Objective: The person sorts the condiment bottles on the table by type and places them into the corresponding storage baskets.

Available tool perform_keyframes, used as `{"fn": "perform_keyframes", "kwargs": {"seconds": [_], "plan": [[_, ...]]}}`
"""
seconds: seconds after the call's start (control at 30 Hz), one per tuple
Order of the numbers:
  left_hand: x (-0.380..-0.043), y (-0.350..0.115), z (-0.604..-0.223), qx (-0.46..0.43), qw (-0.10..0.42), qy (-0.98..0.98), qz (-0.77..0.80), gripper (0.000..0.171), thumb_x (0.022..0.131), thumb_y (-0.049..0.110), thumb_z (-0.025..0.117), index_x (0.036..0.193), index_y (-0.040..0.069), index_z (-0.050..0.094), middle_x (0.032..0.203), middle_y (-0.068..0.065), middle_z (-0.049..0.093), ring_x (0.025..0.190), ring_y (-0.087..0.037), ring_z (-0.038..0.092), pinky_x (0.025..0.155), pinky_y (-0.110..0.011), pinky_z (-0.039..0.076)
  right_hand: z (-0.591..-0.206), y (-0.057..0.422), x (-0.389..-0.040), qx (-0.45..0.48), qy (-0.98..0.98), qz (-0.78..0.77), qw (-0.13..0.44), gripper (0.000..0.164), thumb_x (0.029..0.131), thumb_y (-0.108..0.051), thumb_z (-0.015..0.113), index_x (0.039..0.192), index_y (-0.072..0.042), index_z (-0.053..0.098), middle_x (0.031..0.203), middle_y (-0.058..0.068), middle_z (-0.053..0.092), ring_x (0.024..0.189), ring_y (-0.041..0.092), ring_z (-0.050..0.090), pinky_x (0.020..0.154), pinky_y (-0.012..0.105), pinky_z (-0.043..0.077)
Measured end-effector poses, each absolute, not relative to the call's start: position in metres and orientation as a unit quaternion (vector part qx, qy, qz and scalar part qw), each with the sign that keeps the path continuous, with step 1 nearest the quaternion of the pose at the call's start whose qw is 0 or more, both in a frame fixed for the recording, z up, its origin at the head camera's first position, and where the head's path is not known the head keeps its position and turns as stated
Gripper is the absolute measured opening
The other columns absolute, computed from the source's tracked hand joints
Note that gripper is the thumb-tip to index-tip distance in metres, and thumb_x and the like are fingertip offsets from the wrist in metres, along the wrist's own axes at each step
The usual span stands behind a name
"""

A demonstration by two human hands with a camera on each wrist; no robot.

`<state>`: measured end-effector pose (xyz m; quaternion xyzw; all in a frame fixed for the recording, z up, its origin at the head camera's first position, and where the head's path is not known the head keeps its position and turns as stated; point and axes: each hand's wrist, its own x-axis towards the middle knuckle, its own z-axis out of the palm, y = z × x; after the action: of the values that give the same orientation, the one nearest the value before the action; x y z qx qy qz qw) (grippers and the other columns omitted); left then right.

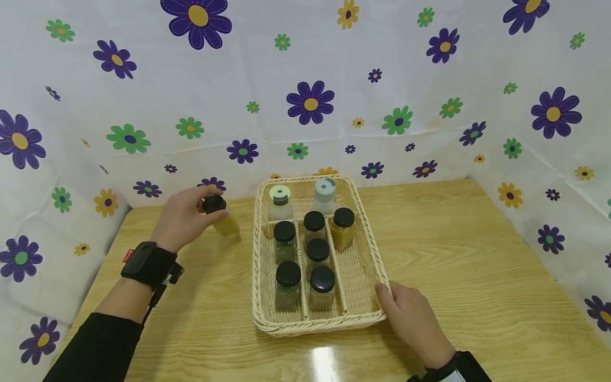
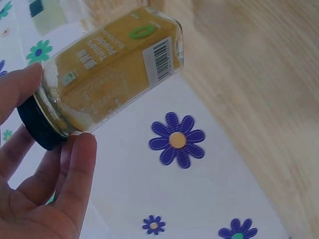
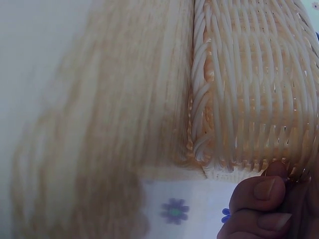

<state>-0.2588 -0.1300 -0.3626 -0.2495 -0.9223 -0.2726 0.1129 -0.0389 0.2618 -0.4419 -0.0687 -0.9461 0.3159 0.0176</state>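
My left hand [image 1: 183,216] pinches a glass jar of turmeric powder [image 1: 226,225] by its black lid, left of the basket. The jar tilts, and the left wrist view shows its yellow powder, printed label and barcode [image 2: 162,59]. With thumb and fingers, my right hand [image 1: 412,318] grips the near right corner of a divided wicker basket [image 1: 317,324]. Its curled fingers [image 3: 259,191] show against the woven side in the right wrist view. Inside, black-lidded jars stand upright: two in the left section, three in the middle, and a yellow one [image 1: 343,233] at right.
Two bottles with pale caps, one greenish [image 1: 280,199] and one bluish [image 1: 325,192], stand in the basket's back section. The basket rests on a wooden table [image 1: 444,239]. Flowered white cloth [image 1: 267,69] hangs behind the table and along both sides.
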Motion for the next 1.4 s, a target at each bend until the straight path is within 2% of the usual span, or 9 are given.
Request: {"fn": "perform_keyframes", "kwargs": {"seconds": [0.17, 0.5, 0.77, 0.97, 1.2, 1.4], "plan": [[-0.252, -0.129, -0.349, -0.262, 0.137, -0.916, -0.27, 0.038, 0.079, 0.033, 0.072, 0.113, 0.018, 0.061, 0.086, -0.003, 0.058, 0.073, -0.02, 0.044, 0.061, -0.036, 0.039, -0.44, 0.263, -0.039, -0.073, -0.945, 0.318, 0.017, 0.048, 0.098, -0.05, 0.032, 0.084, -0.017, 0.063, 0.054, -0.004, 0.033, 0.048, 0.013, 0.033, 0.043, 0.028, 0.026], [-0.239, -0.123, -0.333, -0.264, 0.13, -0.913, -0.284, 0.04, 0.079, 0.039, 0.07, 0.113, 0.02, 0.061, 0.094, 0.0, 0.06, 0.079, -0.017, 0.048, 0.068, -0.036, 0.044, -0.441, 0.262, -0.038, -0.074, -0.946, 0.315, 0.01, 0.049, 0.098, -0.051, 0.03, 0.089, -0.016, 0.064, 0.054, -0.004, 0.034, 0.047, 0.012, 0.029, 0.043, 0.027, 0.025], [-0.23, -0.117, -0.324, -0.296, 0.173, -0.893, -0.291, 0.041, 0.079, 0.039, 0.071, 0.113, 0.019, 0.06, 0.095, 0.002, 0.06, 0.079, -0.012, 0.05, 0.068, -0.034, 0.047, -0.442, 0.261, -0.039, -0.075, -0.946, 0.316, 0.01, 0.051, 0.098, -0.052, 0.03, 0.094, -0.015, 0.064, 0.054, -0.004, 0.035, 0.047, 0.013, 0.029, 0.042, 0.027, 0.025], [-0.219, -0.104, -0.31, -0.315, 0.204, -0.878, -0.296, 0.041, 0.079, 0.04, 0.071, 0.115, 0.023, 0.06, 0.09, 0.006, 0.059, 0.08, -0.01, 0.048, 0.067, -0.034, 0.044, -0.442, 0.261, -0.04, -0.073, -0.946, 0.315, 0.022, 0.049, 0.098, -0.051, 0.031, 0.089, -0.015, 0.063, 0.054, -0.004, 0.034, 0.047, 0.013, 0.029, 0.042, 0.027, 0.025], [-0.199, -0.081, -0.293, -0.365, 0.225, -0.849, -0.308, 0.04, 0.078, 0.034, 0.073, 0.115, 0.021, 0.061, 0.082, 0.007, 0.059, 0.076, -0.012, 0.044, 0.067, -0.033, 0.036, -0.442, 0.262, -0.038, -0.076, -0.946, 0.315, 0.02, 0.05, 0.098, -0.052, 0.03, 0.089, -0.015, 0.063, 0.054, -0.003, 0.034, 0.047, 0.013, 0.03, 0.043, 0.027, 0.026], [-0.183, -0.06, -0.285, -0.396, 0.215, -0.835, -0.315, 0.039, 0.08, 0.035, 0.07, 0.116, 0.023, 0.06, 0.086, 0.011, 0.06, 0.082, -0.011, 0.046, 0.069, -0.033, 0.036, -0.441, 0.261, -0.037, -0.065, -0.946, 0.315, 0.034, 0.048, 0.098, -0.05, 0.031, 0.075, -0.017, 0.057, 0.054, -0.004, 0.033, 0.048, 0.012, 0.033, 0.042, 0.028, 0.027]]}}
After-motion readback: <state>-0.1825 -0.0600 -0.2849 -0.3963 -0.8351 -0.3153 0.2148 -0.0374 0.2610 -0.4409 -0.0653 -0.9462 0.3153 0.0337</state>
